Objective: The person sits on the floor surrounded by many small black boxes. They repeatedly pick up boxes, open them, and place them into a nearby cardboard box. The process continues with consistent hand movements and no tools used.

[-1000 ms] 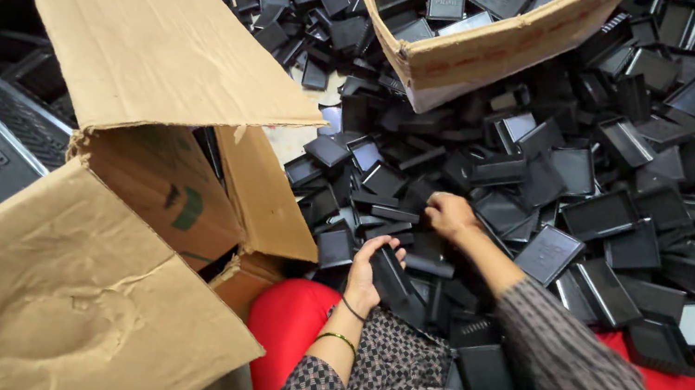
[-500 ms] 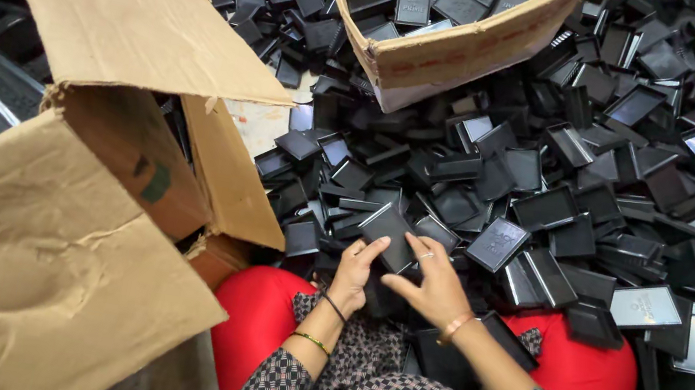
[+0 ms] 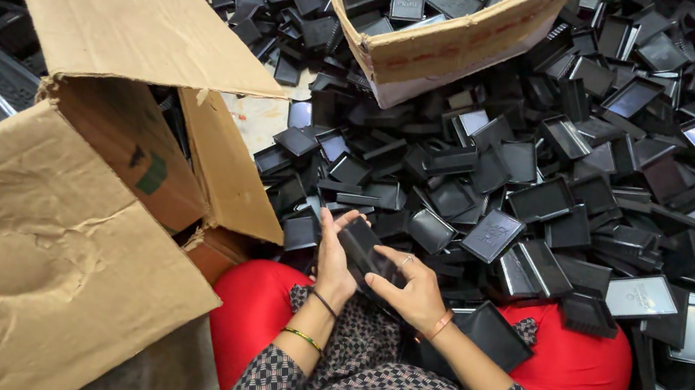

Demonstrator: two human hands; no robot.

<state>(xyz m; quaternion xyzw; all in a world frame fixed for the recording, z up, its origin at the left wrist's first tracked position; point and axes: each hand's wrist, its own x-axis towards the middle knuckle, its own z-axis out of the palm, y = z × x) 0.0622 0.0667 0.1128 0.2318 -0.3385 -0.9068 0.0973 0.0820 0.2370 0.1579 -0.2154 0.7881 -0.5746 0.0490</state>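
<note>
Moved: both hands come in close over the lap since half a second ago, and the black piece that sat out by the pile is now up between them.
Left hand: the left hand (image 3: 334, 263) wraps its fingers around the near-left edge of the small black tray (image 3: 365, 250) and grips it.
Right hand: the right hand (image 3: 414, 293) presses its thumb and fingers on the tray's lower right side, so both hands are clamped on the same piece, almost touching each other.
Look of the tray: it is flat, shiny black plastic, shaped like a small rectangle with soft corners, a bit glossy where light hits it.
Which way it points: its long side runs from upper left to lower right, tilted, with the upper end aimed toward the pile.
Where it is: it sits above the red-clad knees (image 3: 581, 371), just in front of the heap.
Lap: another black tray (image 3: 489, 333) lies on the lap beside the right wrist.
Heap: a big pile of black trays (image 3: 555, 192) covers the floor ahead and to the right.
Boxes: a large open cardboard box (image 3: 73, 206) stands at the left, and a smaller cardboard box (image 3: 437, 22) with trays inside sits beyond the pile.
</note>
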